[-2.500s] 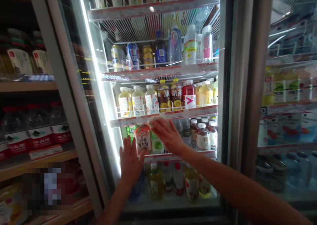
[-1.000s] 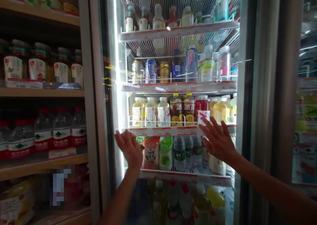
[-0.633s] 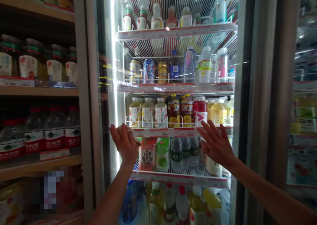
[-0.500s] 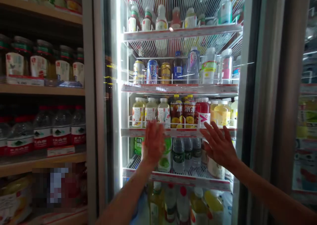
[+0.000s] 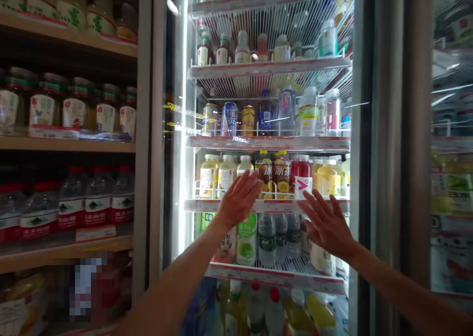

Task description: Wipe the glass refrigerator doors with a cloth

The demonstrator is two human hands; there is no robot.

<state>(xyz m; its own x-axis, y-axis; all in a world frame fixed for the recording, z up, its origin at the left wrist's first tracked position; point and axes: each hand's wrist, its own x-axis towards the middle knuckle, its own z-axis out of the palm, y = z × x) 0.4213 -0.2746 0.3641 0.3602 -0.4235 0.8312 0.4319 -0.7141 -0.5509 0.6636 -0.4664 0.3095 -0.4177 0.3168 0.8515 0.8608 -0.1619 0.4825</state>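
I stand at an open drinks cooler. My left hand (image 5: 239, 198) is raised with fingers stretched out, in front of a pale tea bottle (image 5: 244, 164) on the middle shelf (image 5: 281, 206); whether it touches the bottle I cannot tell. My right hand (image 5: 327, 224) is spread flat, palm forward, just below that shelf's edge, near clear water bottles (image 5: 266, 232). Neither hand holds anything. Dark iced-tea bottles (image 5: 282, 173) and a red bottle (image 5: 303, 174) stand between the hands.
The cooler's glass door (image 5: 157, 139) stands open at the left. Wooden shelves (image 5: 70, 146) hold jars and red-labelled water bottles (image 5: 98, 198). Cans (image 5: 229, 119) sit a shelf higher. A second closed cooler door (image 5: 449, 153) is at the right.
My left hand has risen from the lower shelf's pink and green bottles to the tea bottles a shelf higher. My right hand stays spread at the shelf edge. The view tilted up slightly.
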